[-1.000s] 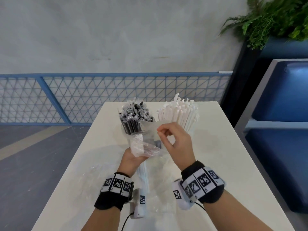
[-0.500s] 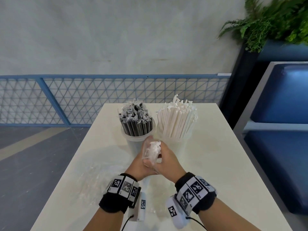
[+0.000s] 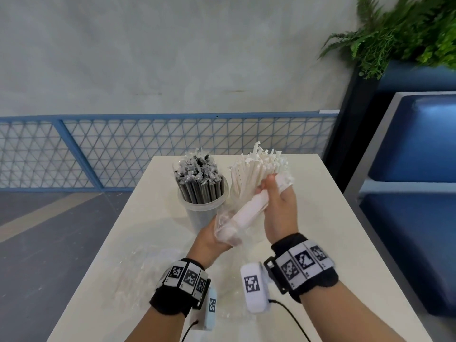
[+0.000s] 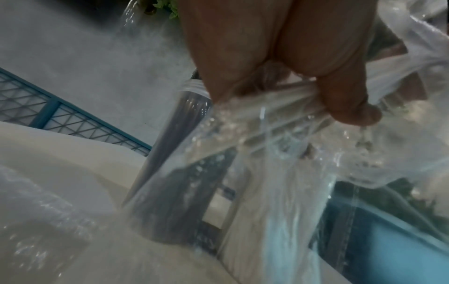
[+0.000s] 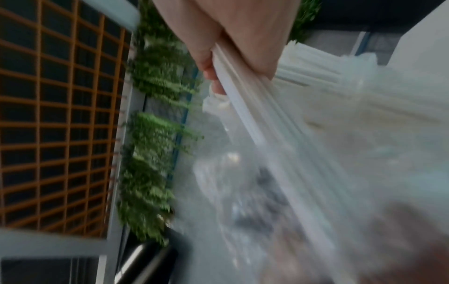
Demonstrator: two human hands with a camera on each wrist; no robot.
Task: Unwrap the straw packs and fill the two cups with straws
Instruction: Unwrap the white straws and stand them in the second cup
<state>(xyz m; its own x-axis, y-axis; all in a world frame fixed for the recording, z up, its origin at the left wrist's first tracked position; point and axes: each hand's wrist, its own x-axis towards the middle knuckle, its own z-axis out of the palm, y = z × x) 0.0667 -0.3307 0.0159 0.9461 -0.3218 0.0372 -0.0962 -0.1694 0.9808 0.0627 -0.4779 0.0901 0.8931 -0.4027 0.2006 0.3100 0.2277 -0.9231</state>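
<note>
Right hand (image 3: 278, 208) grips a bundle of white straws (image 3: 249, 211) mid-length, above the table, just before the cups. Left hand (image 3: 209, 240) clutches the clear wrapper (image 3: 225, 225) at its base. Straws light, slippery, easily fanned; hold mid-bundle, firmly. Film is limp.

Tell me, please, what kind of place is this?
Probably a café or drinks shop seating area: a table with cups of wrapped straws, a blue padded bench, and a fern planter.

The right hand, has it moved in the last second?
Yes. The right hand has gone farther out and to the right, now gripping white straws beside the white-straw cup.
</note>
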